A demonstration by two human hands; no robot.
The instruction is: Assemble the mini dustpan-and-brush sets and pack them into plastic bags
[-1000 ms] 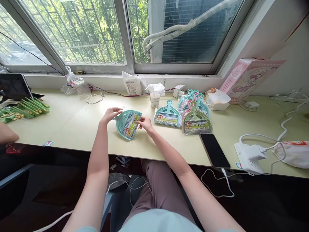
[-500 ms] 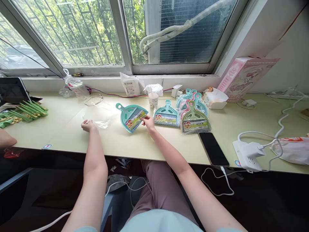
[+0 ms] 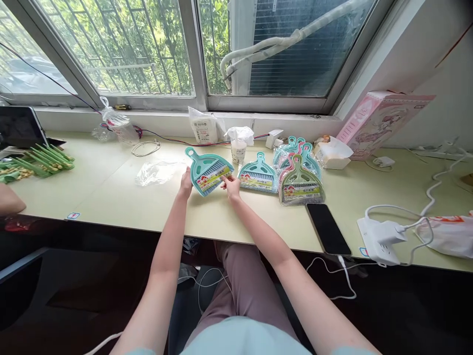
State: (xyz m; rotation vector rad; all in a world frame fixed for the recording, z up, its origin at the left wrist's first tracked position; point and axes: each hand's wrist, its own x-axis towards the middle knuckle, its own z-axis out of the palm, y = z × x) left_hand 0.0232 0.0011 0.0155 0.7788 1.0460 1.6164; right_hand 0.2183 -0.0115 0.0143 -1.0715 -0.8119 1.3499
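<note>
A teal dustpan-and-brush set with a yellow label is tilted above the table, its handle up and to the left. My right hand grips its lower right edge with fingers closed. At the set's left side is my left hand, its fingers partly hidden behind the pan; it seems to hold that edge. A crumpled clear plastic bag lies on the table left of my left hand. Right of my right hand rests another teal dustpan set, and beside it a green dustpan set in clear wrap.
Behind the green set more wrapped sets are piled. A phone and a white power strip lie to the right. A paper cup and tissue pack stand further back. Another person's arm rests at far left.
My left hand has let go of the clear plastic bag and moved right to the dustpan set's left edge. The bag now lies flat on the table. My right hand keeps its hold.
</note>
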